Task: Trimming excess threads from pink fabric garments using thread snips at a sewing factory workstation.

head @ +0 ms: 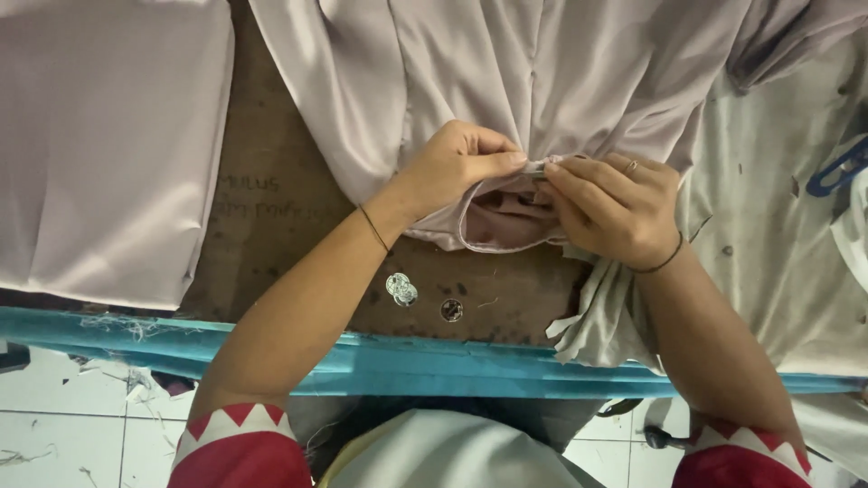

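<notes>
Both hands, left [457, 167] and right [615, 208], pinch the curved hem of a smooth, pale mauve garment [542, 72] between fingertips, at the table's [271, 208] middle. The satiny cloth drapes in soft folds toward the far edge. Near it, small round silver snaps [401, 289] lie on worn brown board.

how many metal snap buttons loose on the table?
3 visible: two silvery snap buttons touching or overlapping below the left hand, one darker snap button just right of them. More may be hidden under the pale fabric.

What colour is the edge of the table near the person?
The table edge is turquoise blue, seen best in the head view.
</notes>
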